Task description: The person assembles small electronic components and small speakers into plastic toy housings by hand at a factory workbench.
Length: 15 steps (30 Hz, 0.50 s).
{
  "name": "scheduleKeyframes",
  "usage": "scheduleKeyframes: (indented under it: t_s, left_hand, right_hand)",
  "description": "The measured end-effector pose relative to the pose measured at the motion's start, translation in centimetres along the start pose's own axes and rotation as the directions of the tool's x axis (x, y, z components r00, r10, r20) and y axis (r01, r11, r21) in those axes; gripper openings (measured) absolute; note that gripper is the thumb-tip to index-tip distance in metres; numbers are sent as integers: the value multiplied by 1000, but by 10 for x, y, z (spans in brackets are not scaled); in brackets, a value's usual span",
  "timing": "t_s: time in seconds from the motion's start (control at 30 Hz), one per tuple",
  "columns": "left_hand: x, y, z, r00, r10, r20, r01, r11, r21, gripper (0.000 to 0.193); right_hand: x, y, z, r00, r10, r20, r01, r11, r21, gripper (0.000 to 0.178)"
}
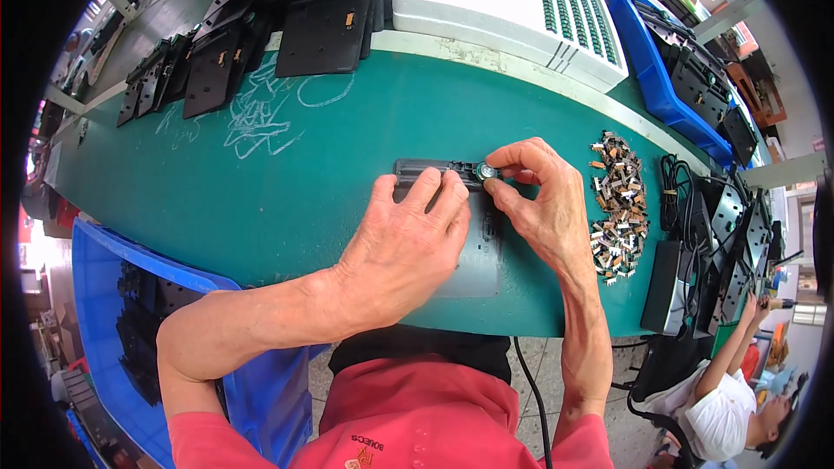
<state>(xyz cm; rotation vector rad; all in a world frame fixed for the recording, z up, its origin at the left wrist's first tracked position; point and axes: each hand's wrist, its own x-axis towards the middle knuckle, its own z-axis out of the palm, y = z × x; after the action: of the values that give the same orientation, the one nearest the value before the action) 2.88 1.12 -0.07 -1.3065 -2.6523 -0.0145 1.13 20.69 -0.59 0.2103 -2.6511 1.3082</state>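
Note:
On the green table in front of me lies a dark plastic panel (483, 265); its slotted, raised far edge is partly covered by my fingers. My left hand (408, 226) rests over this edge, fingers bent onto it and holding it in place. At the edge's right end sits a small round part (486, 172), silvery with some green. My right hand (543, 195) pinches that part between thumb and forefinger, against the panel. Right of my right hand is a pile of small connector-like pieces (620, 208), brown, black and white.
Stacked black panels (321, 30) stand at the far left. A white foam block (478, 0) with rows of small green parts lies behind. Blue bins (643, 61) (156, 252) hold more panels. A black box with cables (667, 282) is at right, near another person (721, 408).

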Motion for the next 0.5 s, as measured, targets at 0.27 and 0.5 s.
scheduleKeyframes:
  t_s: [0.27, 0.5]
  left_hand:
    - [-1, -1, -2, 1000, 6, 13, -6, 1000, -8, 44]
    - [-1, -1, 2, 1000, 5, -1, -5, 1000, -16, 45]
  right_hand:
    - [0, 3, -7, 999, 24, 40, -26, 997, 69, 23]
    - [0, 8, -10, 986, 161, 42, -166, 968, 186, 17]
